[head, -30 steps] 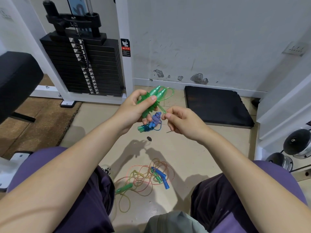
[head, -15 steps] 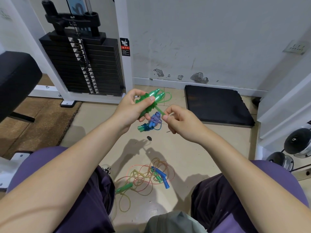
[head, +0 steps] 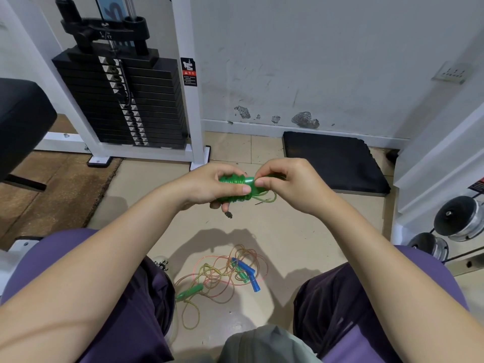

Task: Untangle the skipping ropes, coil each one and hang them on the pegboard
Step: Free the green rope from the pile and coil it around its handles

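Now I see the green rope bundle (head: 239,188) turned from upright to level at frame centre, long axis left-right, loose end pointing right; coiling nearly done; my left hand (head: 209,187) grips it, my right hand (head: 288,184) pinches its end; tangled ropes (head: 222,276) wait on the floor.

The rope bundle (head: 239,188) is bright green, wound in ribbed turns. On the beige floor (head: 301,231) lies a tangle of ropes (head: 222,276) in orange, yellow and pink, with blue and green handles. The mat (head: 332,161) and weight stack (head: 125,100) are black, the wall (head: 314,61) scuffed white, the trousers (head: 340,310) purple.
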{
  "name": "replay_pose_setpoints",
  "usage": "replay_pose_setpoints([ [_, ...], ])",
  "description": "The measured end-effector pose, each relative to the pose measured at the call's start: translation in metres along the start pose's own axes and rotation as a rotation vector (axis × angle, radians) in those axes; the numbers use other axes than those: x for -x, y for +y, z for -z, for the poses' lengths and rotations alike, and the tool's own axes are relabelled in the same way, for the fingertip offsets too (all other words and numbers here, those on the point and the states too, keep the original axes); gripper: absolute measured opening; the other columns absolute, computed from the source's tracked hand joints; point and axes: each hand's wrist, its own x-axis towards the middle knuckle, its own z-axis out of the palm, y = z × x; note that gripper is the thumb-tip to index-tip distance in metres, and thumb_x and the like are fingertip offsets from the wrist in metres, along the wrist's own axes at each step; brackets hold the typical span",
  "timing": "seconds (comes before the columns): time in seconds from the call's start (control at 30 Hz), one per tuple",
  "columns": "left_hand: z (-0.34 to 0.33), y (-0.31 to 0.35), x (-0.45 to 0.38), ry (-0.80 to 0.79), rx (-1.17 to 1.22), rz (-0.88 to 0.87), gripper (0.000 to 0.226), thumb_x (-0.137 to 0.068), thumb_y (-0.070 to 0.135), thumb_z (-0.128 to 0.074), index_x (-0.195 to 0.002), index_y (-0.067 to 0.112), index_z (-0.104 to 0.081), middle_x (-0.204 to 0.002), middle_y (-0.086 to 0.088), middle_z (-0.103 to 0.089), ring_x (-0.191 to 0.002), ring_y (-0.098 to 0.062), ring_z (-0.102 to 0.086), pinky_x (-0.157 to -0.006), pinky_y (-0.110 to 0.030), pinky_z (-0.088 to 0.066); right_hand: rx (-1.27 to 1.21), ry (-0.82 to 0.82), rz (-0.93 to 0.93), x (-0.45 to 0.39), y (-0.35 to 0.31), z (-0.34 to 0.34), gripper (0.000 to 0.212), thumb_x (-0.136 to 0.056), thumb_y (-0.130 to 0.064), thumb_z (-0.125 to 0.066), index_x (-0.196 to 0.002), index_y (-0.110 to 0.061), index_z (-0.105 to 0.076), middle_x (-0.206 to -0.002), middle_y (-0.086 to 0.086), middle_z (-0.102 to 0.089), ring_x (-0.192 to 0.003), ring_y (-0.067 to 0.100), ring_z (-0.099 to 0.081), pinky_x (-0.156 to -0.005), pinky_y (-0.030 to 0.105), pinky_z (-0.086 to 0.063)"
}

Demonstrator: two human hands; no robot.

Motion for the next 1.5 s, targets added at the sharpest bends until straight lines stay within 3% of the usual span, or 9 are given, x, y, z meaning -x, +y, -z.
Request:
replay_pose_setpoints([
  [0.2, 0.0, 0.001, 0.005, -0.181, -0.024, 0.092, 0.026, -0.076, 0.022, -0.083, -0.1, 0.022, -0.073, -0.081, -0.002, -0.073, -0.061, -0.027, -0.068, -0.052, -0.026, -0.053, -0.197, -0.047, -0.057, 0.002, 0.001, -0.004, 0.007, -0.075, -0.009, -0.082, -0.079, -0.011, -0.077, -0.072, -0.001, -0.07, -0.065, 0.0, -0.059, -0.066, 0.018, -0.048],
  [0.3, -0.002, 0.001, 0.006, -0.207, -0.085, 0.084, 0.023, -0.079, 0.02, -0.082, -0.097, 0.021, -0.068, -0.078, 0.002, -0.072, -0.062, -0.025, -0.067, -0.051, -0.024, -0.048, -0.202, -0.065, -0.096, 0.0, 0.002, -0.007, 0.01, -0.071, -0.014, -0.085, -0.076, -0.013, -0.076, -0.067, 0.008, -0.067, -0.061, 0.007, -0.053, -0.061, 0.024, -0.044],
  [0.43, -0.004, 0.005, 0.01, -0.163, -0.137, 0.048, 0.028, -0.072, 0.038, -0.086, -0.091, 0.025, -0.07, -0.078, 0.0, -0.072, -0.055, -0.019, -0.063, -0.047, -0.022, -0.037, -0.305, -0.078, -0.181, -0.001, 0.005, -0.009, 0.013, -0.07, -0.014, -0.085, -0.073, -0.013, -0.073, -0.058, -0.001, -0.057, -0.056, 0.012, -0.044, -0.054, 0.025, -0.036],
  [0.53, -0.005, 0.007, 0.012, -0.092, -0.137, 0.02, 0.042, -0.064, 0.059, -0.082, -0.091, 0.027, -0.075, -0.075, 0.0, -0.072, -0.05, -0.017, -0.06, -0.044, -0.021, -0.034, -0.455, -0.104, -0.204, -0.001, 0.007, -0.011, 0.014, -0.074, -0.009, -0.082, -0.078, -0.007, -0.069, -0.061, 0.006, -0.054, -0.056, 0.021, -0.043, -0.049, 0.026, -0.033],
  [0.8, 0.004, 0.01, 0.012, 0.072, -0.036, -0.06, 0.015, -0.079, 0.037, -0.079, -0.086, 0.024, -0.078, -0.076, -0.006, -0.072, -0.05, -0.019, -0.06, -0.044, -0.016, -0.038, -0.802, -0.083, -0.202, -0.006, 0.014, -0.003, 0.012, -0.087, 0.007, -0.063, -0.086, -0.005, -0.06, -0.063, 0.005, -0.063, -0.051, 0.014, -0.056, -0.051, 0.017, -0.045],
  [1.07, 0.0, 0.008, 0.01, 0.238, 0.049, -0.114, 0.017, -0.086, 0.03, -0.075, -0.074, 0.019, -0.077, -0.062, -0.001, -0.069, -0.042, -0.01, -0.056, -0.039, -0.014, -0.037, -0.816, -0.117, -0.242, -0.004, 0.015, -0.003, 0.011, -0.091, 0.002, -0.06, -0.098, -0.005, -0.062, -0.074, 0.009, -0.06, -0.052, 0.012, -0.053, -0.052, 0.02, -0.042],
  [1.23, 0.002, 0.002, 0.005, 0.318, 0.027, -0.123, 0.019, -0.088, 0.027, -0.074, -0.072, 0.017, -0.078, -0.059, -0.001, -0.069, -0.043, -0.01, -0.057, -0.04, -0.013, -0.037, -0.541, -0.152, -0.244, -0.003, 0.016, -0.004, 0.017, -0.09, -0.009, -0.068, -0.105, -0.012, -0.059, -0.068, -0.003, -0.055, -0.056, 0.011, -0.04, -0.052, 0.021, -0.034],
  [1.37, 0.001, -0.005, 0.001, 0.321, -0.044, -0.127, 0.012, -0.087, 0.026, -0.076, -0.078, 0.017, -0.078, -0.062, 0.011, -0.07, -0.055, 0.002, -0.06, -0.052, -0.009, -0.041, -0.348, -0.098, -0.213, -0.002, 0.015, -0.003, 0.014, -0.087, -0.011, -0.072, -0.098, -0.009, -0.064, -0.069, -0.003, -0.059, -0.055, 0.014, -0.05, -0.051, 0.025, -0.043],
  [1.5, 0.001, -0.01, -0.004, 0.327, -0.14, -0.151, 0.01, -0.086, 0.028, -0.076, -0.078, 0.024, -0.077, -0.068, 0.015, -0.071, -0.062, 0.002, -0.061, -0.063, -0.016, -0.05, -0.266, -0.085, -0.233, -0.004, 0.019, 0.001, 0.012, -0.086, -0.017, -0.073, -0.092, -0.007, -0.07, -0.072, -0.002, -0.065, -0.062, 0.008, -0.057, -0.063, 0.025, -0.049],
])
